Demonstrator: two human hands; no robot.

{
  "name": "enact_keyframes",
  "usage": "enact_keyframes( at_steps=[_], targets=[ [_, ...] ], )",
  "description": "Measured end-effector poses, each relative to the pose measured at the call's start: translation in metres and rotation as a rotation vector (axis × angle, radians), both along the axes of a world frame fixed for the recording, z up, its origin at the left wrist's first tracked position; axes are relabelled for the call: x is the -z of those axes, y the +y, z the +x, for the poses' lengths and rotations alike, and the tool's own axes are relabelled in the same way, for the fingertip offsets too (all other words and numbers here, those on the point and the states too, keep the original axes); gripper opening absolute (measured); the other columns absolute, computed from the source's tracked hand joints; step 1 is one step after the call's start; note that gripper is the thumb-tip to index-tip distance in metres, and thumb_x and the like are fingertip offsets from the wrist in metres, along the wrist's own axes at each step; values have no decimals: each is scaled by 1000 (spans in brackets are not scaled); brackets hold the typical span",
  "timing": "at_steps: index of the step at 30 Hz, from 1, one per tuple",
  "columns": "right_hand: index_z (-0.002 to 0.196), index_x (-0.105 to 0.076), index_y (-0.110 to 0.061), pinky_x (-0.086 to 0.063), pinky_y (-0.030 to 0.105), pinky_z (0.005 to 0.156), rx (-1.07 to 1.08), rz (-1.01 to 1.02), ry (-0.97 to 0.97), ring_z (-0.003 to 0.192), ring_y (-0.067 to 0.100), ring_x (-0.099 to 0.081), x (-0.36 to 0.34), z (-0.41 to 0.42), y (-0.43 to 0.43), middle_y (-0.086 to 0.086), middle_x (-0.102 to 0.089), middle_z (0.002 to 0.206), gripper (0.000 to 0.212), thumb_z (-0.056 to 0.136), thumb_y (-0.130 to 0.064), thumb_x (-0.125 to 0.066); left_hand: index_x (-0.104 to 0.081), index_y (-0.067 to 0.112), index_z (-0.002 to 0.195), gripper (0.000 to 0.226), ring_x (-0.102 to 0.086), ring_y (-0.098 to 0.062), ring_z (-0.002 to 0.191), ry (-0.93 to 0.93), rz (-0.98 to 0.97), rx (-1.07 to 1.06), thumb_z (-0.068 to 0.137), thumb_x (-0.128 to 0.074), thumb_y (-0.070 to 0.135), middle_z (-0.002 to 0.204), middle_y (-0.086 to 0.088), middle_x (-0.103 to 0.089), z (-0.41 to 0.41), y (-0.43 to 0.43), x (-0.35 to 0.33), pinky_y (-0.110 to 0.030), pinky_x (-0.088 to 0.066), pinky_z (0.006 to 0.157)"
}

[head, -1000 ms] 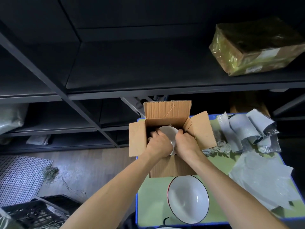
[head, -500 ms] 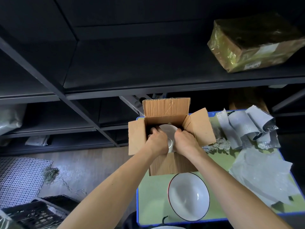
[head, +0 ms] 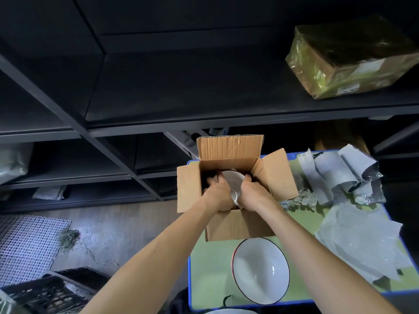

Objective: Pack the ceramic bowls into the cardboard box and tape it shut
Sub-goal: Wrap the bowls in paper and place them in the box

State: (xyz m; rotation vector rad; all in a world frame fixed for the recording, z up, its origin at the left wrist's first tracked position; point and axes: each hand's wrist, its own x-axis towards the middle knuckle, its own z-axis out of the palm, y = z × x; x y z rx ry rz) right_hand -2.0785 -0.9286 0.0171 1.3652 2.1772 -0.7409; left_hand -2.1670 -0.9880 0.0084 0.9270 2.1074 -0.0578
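Stretched forward, gripping opposite edges of a white ceramic bowl [head: 233, 179] with left hand [head: 217, 191] and right hand [head: 251, 193] — tilted on edge inside the open cardboard box [head: 238, 225]. Red-rimmed bowl [head: 260, 270] just beside, on the green table [head: 208, 268].

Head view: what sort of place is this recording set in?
Probably a stockroom packing station: dark metal shelving holding a film-wrapped parcel, and an open cardboard box beside loose foam wrap.

left hand [head: 218, 191] and right hand [head: 252, 194] deeper in cardboard box [head: 238, 225], white bowl [head: 234, 179] lowered further inside
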Motion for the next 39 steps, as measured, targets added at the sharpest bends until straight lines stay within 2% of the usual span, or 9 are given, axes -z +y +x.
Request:
enact_keyframes(
  at_steps=[3,6,18,28,32,35,37,39],
  targets=[
    [154,-10,-1,-45,42,85,18,13,21,121,41,-54,0,-1,-1,27,-46,139,71,96,-10,-49,17,13,156,106,-41,-41,135,-69,10,-108,91,-65,27,155,-25,-9,1,-1,2,-40,-40,107],
    [153,-12,-1,-46,42,88,14,42,35,121,41,-54,2,2,-3,26,-47,138,69,95,-11,-49,16,16,156,106,-44,-44,130,-43,23,-121,90,-66,28,155,-25,-10,5,-3,3,-42,-43,103],
    [151,-19,-3,-47,44,93,-18,61,34,122,42,-53,3,5,-2,26,-46,139,68,92,-7,-51,10,12,156,108,-37,-46,132,30,5,-132,86,-71,33,150,-25,-15,12,-2,3,-43,-37,109],
    [139,-33,2,-46,40,81,-54,103,47,116,41,-57,6,6,-2,25,-53,132,51,92,-6,-51,8,7,155,105,-36,-45,133,61,32,-51,89,-68,32,148,-26,-19,12,-4,-3,-43,-35,111],
    [138,-33,3,-46,40,82,-67,109,42,116,41,-57,6,5,-2,26,-54,131,49,92,-6,-51,-3,1,153,101,-32,-40,133,105,61,5,85,-71,34,146,-23,-23,11,-3,-2,-43,-33,111],
    [136,-34,3,-46,40,83,-75,111,43,116,40,-58,5,5,-2,26,-54,131,47,94,-7,-49,-11,-6,149,89,-35,-40,129,130,72,52,90,-65,33,145,-23,-26,8,0,-6,-43,-34,109],
    [135,-35,3,-47,40,84,-76,113,51,115,40,-59,5,5,-2,26,-55,129,44,94,-7,-49,-9,-7,150,86,-33,-40,133,136,65,84,93,-62,32,148,-24,-24,7,0,-9,-44,-31,112],
    [135,-35,3,-48,40,85,-65,110,48,115,40,-59,4,4,-3,26,-56,129,46,94,-7,-50,-4,-5,152,93,-29,-41,138,117,68,64,93,-64,34,152,-24,-19,7,-3,-9,-44,-27,114]
  ],
)
